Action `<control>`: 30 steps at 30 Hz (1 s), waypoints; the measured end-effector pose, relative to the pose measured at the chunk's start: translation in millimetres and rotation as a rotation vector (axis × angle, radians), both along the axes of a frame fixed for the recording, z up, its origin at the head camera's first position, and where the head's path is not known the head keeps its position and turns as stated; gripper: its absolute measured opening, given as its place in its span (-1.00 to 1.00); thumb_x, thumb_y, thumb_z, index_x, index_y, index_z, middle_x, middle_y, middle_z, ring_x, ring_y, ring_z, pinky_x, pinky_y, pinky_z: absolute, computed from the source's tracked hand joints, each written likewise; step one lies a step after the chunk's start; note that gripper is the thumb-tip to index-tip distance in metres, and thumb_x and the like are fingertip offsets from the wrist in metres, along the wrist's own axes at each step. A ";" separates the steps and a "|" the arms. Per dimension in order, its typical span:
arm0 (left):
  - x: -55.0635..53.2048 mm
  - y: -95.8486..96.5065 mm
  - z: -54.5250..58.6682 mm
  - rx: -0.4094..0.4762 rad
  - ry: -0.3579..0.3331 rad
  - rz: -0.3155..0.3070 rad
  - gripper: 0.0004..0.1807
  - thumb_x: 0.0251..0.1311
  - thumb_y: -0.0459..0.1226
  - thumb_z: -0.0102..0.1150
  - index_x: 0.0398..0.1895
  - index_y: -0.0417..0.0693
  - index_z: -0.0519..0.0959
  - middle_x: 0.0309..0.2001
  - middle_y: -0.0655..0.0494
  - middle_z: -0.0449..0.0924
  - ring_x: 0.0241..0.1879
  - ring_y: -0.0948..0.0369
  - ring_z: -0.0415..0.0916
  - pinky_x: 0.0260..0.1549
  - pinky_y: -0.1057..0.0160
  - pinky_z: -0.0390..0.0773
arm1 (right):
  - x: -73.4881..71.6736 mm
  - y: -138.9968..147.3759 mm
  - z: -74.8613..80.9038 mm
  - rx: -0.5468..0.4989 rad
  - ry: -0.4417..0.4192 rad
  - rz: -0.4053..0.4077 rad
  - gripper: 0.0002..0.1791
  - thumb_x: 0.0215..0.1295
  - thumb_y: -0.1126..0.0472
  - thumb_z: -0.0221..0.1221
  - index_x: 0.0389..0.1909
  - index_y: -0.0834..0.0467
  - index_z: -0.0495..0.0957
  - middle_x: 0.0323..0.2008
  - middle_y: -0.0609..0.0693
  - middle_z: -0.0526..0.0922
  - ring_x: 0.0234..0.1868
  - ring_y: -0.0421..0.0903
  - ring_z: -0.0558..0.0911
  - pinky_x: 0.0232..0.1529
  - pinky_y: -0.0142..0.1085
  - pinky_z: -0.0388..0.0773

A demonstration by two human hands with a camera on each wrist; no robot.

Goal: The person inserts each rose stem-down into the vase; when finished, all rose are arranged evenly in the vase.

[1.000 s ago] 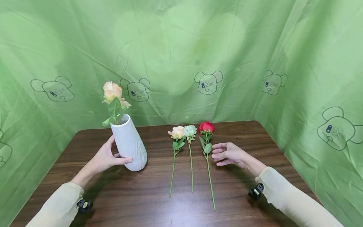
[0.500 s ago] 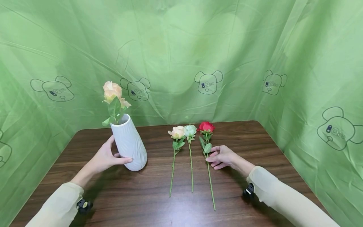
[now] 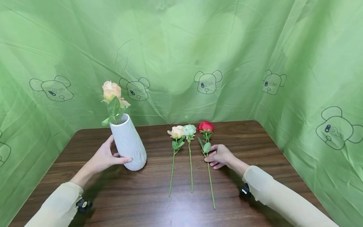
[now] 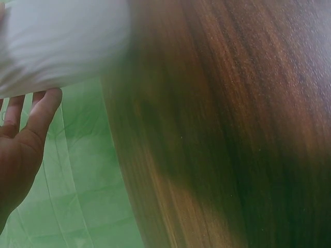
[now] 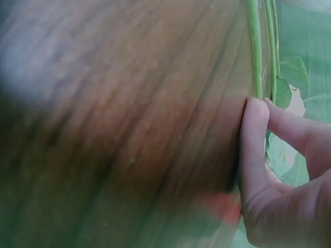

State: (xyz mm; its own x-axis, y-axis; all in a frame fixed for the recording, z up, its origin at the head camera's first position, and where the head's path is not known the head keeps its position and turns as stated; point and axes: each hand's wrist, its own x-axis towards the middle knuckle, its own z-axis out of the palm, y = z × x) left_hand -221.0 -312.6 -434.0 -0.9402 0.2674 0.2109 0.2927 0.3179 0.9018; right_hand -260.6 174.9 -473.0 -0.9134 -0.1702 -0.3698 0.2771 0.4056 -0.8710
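A white ridged vase [image 3: 129, 145] stands on the left of the table, leaning leftward in the head view. From its mouth rises a peach flower [image 3: 112, 91] with green leaves. My left hand [image 3: 102, 160] holds the vase by its lower side, thumb across the front; the other fingers are mostly hidden behind it. My right hand [image 3: 223, 157] pinches the stem of a red rose [image 3: 206, 126] just below its leaves. In the right wrist view, thumb and forefinger meet on the green stem [image 5: 255, 46]. The rose lies along the table, its bloom toward the far edge.
Left of the red rose lie a pale green flower [image 3: 189, 130] and another peach flower [image 3: 177, 132], stems pointing toward me. The dark wooden table [image 3: 141, 195] is enclosed by green cloth [image 3: 175, 56] with printed bear heads. Each wrist wears a small black device [image 3: 84, 205].
My right hand has moved left from beside the red rose and closed its thumb and fingers on the stem. The left hand and the vase have stayed put.
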 end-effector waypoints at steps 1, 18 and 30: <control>0.1 -0.2 0.0 -0.005 0.000 0.004 0.12 -0.12 -0.41 0.65 0.50 -0.01 0.14 0.24 -0.06 0.39 0.07 0.14 0.57 -0.02 0.20 0.68 | 0.2 -0.6 0.8 0.002 0.000 -0.003 -0.28 0.13 0.36 0.47 0.25 0.37 0.32 -0.23 0.13 0.70 -0.52 -0.10 0.68 -0.54 -0.18 0.72; -0.3 -0.4 0.3 -0.045 0.013 0.017 0.13 -0.11 -0.38 0.65 0.51 0.05 0.13 0.25 -0.01 0.38 0.08 0.15 0.56 -0.02 0.25 0.66 | 3.5 -0.3 6.9 -0.034 -0.013 -0.016 -0.51 0.15 0.36 0.39 0.09 0.35 0.48 -0.35 0.09 0.75 -0.54 -0.14 0.64 -0.53 -0.22 0.71; -0.7 -1.4 -0.5 -0.044 0.013 0.012 0.14 -0.10 -0.38 0.65 0.52 0.05 0.12 0.26 -0.01 0.37 0.10 0.12 0.55 -0.02 0.23 0.66 | 2.4 4.1 4.3 -0.062 -0.048 -0.038 -0.52 0.17 0.29 0.42 0.10 0.28 0.54 -0.40 0.07 0.72 -0.53 -0.13 0.65 -0.48 -0.22 0.72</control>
